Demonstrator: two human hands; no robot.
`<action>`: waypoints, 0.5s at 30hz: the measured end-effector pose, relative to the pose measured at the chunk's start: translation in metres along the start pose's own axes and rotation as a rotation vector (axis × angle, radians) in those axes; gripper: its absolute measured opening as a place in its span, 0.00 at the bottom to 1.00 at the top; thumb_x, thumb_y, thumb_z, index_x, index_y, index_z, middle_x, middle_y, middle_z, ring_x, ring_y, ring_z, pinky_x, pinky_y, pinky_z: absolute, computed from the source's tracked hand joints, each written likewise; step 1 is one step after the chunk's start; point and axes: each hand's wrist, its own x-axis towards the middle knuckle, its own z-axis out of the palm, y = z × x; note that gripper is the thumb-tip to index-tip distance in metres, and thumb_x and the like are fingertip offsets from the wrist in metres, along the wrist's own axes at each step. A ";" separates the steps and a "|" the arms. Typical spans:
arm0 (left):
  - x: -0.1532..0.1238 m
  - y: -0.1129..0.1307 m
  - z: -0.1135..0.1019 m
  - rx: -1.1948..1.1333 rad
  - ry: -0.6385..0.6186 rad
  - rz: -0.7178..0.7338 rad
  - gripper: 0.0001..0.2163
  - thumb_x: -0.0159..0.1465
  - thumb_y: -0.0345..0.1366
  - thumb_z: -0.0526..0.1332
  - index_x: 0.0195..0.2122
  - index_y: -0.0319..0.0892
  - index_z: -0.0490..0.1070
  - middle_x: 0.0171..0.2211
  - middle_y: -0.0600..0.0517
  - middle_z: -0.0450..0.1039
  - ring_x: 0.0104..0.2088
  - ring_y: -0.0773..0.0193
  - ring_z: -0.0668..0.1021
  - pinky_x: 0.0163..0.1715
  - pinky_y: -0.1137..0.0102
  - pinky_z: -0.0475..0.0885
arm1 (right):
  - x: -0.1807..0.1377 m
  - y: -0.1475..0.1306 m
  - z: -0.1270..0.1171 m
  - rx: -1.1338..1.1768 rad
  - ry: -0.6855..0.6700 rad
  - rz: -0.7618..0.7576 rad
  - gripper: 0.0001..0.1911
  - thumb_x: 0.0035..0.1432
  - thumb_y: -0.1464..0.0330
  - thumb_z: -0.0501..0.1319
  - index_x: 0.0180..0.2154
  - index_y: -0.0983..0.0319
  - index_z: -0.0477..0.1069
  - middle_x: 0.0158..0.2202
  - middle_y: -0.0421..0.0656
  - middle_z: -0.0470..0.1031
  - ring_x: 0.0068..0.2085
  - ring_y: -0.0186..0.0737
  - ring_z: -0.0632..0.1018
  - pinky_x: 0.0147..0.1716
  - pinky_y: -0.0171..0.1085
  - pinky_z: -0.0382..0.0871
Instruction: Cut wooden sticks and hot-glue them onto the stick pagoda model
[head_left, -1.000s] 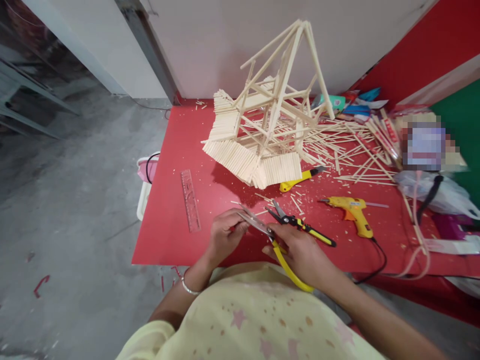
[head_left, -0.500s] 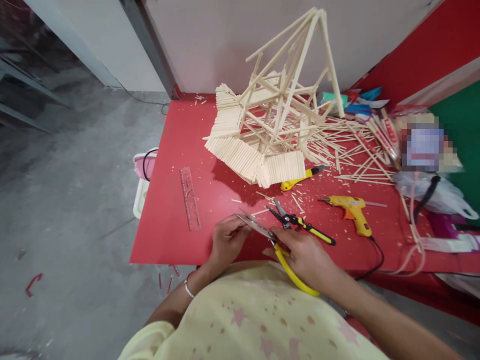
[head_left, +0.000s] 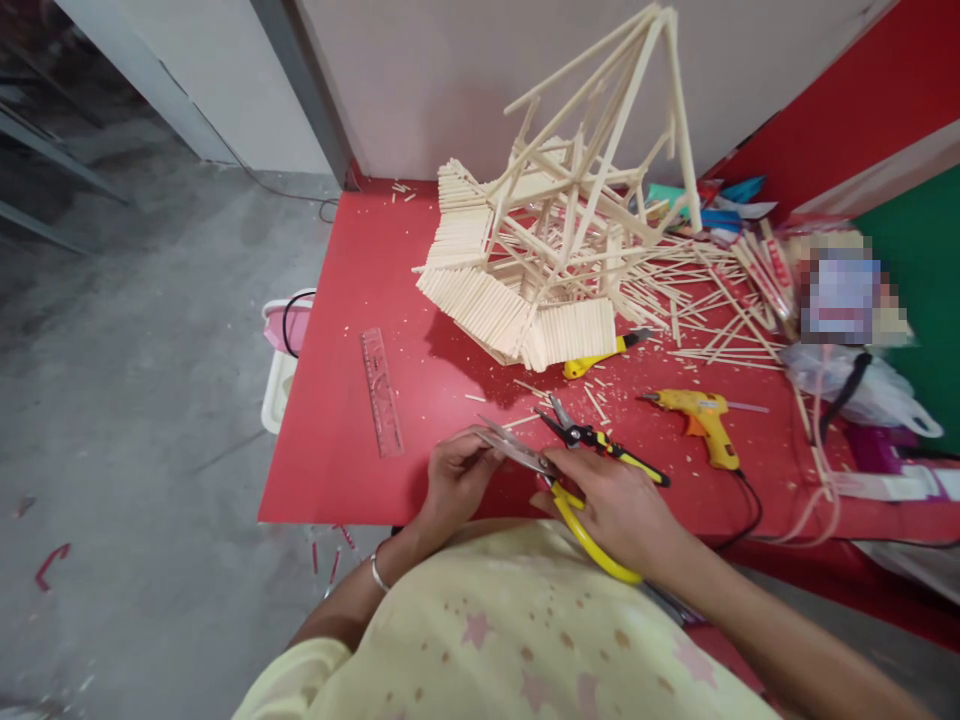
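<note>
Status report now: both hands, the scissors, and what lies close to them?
Right hand grips yellow-handled scissors. Left hand pinches a stick at the blades. Black-yellow pliers lie just beyond, apart.

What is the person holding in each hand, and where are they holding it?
The right hand holds yellow-handled scissors by the handle loops. The left hand pinches something thin at the blade tips, too small to tell.

free: bare red table (head_left: 337, 300) left | blocked: stick frame (head_left: 555, 230), glue gun (head_left: 701, 418) right
</note>
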 end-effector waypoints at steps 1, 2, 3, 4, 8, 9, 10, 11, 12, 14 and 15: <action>0.000 0.000 0.000 0.006 0.011 0.016 0.09 0.67 0.36 0.64 0.30 0.41 0.79 0.30 0.49 0.76 0.32 0.64 0.76 0.33 0.71 0.70 | 0.001 0.000 -0.001 -0.032 0.010 -0.007 0.22 0.67 0.49 0.55 0.51 0.57 0.71 0.38 0.45 0.80 0.37 0.46 0.80 0.34 0.38 0.63; 0.000 0.000 0.000 0.019 0.021 0.028 0.09 0.66 0.36 0.64 0.30 0.41 0.79 0.30 0.49 0.77 0.32 0.64 0.76 0.33 0.71 0.70 | 0.002 0.001 -0.002 -0.064 0.019 -0.017 0.22 0.67 0.49 0.55 0.50 0.57 0.72 0.36 0.45 0.80 0.38 0.47 0.80 0.33 0.38 0.62; 0.000 -0.001 0.000 0.037 0.027 0.035 0.09 0.66 0.36 0.64 0.30 0.41 0.79 0.30 0.49 0.77 0.32 0.64 0.76 0.34 0.71 0.71 | 0.003 0.001 -0.002 -0.092 0.024 -0.031 0.23 0.67 0.48 0.55 0.49 0.58 0.73 0.36 0.46 0.80 0.38 0.47 0.80 0.33 0.38 0.61; -0.001 -0.001 0.000 0.056 0.030 0.038 0.09 0.66 0.37 0.64 0.30 0.41 0.79 0.31 0.49 0.77 0.33 0.63 0.76 0.34 0.71 0.71 | 0.004 0.002 -0.001 -0.117 0.027 -0.046 0.23 0.67 0.48 0.54 0.48 0.58 0.73 0.35 0.46 0.80 0.38 0.47 0.80 0.32 0.38 0.59; -0.005 -0.004 0.001 0.074 0.049 -0.011 0.11 0.66 0.39 0.64 0.28 0.41 0.79 0.29 0.50 0.76 0.31 0.64 0.76 0.33 0.71 0.70 | 0.006 0.010 0.006 -0.163 -0.017 -0.070 0.25 0.67 0.47 0.52 0.47 0.59 0.74 0.32 0.46 0.81 0.33 0.44 0.79 0.29 0.37 0.54; -0.006 -0.005 0.001 0.067 0.054 -0.034 0.11 0.67 0.40 0.64 0.29 0.41 0.79 0.28 0.50 0.76 0.31 0.64 0.76 0.33 0.71 0.70 | 0.007 0.013 0.008 -0.169 -0.028 -0.057 0.26 0.68 0.47 0.52 0.46 0.59 0.75 0.30 0.46 0.80 0.31 0.43 0.79 0.29 0.37 0.53; -0.007 -0.005 0.001 0.058 0.057 -0.056 0.11 0.67 0.40 0.64 0.29 0.41 0.79 0.28 0.50 0.76 0.30 0.65 0.75 0.32 0.71 0.69 | 0.007 0.016 0.009 -0.173 -0.036 -0.042 0.26 0.68 0.47 0.51 0.45 0.59 0.75 0.29 0.45 0.80 0.30 0.43 0.78 0.28 0.36 0.52; -0.007 -0.005 0.001 0.046 0.057 -0.076 0.11 0.67 0.40 0.64 0.30 0.41 0.79 0.27 0.50 0.75 0.29 0.65 0.75 0.31 0.72 0.69 | 0.008 0.018 0.009 -0.176 -0.041 -0.029 0.25 0.68 0.47 0.51 0.45 0.59 0.75 0.28 0.45 0.79 0.30 0.42 0.78 0.28 0.36 0.51; -0.007 -0.005 0.001 0.030 0.053 -0.093 0.12 0.67 0.40 0.63 0.30 0.41 0.79 0.28 0.50 0.75 0.29 0.66 0.74 0.31 0.72 0.69 | 0.009 0.020 0.008 -0.179 -0.040 -0.017 0.25 0.68 0.46 0.52 0.45 0.58 0.75 0.27 0.44 0.78 0.29 0.42 0.78 0.28 0.36 0.50; -0.007 -0.005 0.000 -0.011 0.041 -0.120 0.12 0.68 0.41 0.63 0.32 0.40 0.79 0.28 0.50 0.76 0.26 0.68 0.73 0.29 0.72 0.68 | 0.012 0.022 0.002 -0.170 -0.048 -0.006 0.25 0.66 0.45 0.53 0.46 0.57 0.75 0.28 0.43 0.78 0.29 0.41 0.77 0.28 0.36 0.49; -0.006 -0.005 0.000 -0.029 0.035 -0.129 0.13 0.68 0.42 0.63 0.32 0.39 0.79 0.29 0.50 0.76 0.25 0.69 0.72 0.28 0.73 0.67 | 0.014 0.021 -0.003 -0.158 -0.059 -0.006 0.25 0.65 0.44 0.55 0.46 0.57 0.74 0.29 0.43 0.78 0.30 0.41 0.77 0.28 0.36 0.50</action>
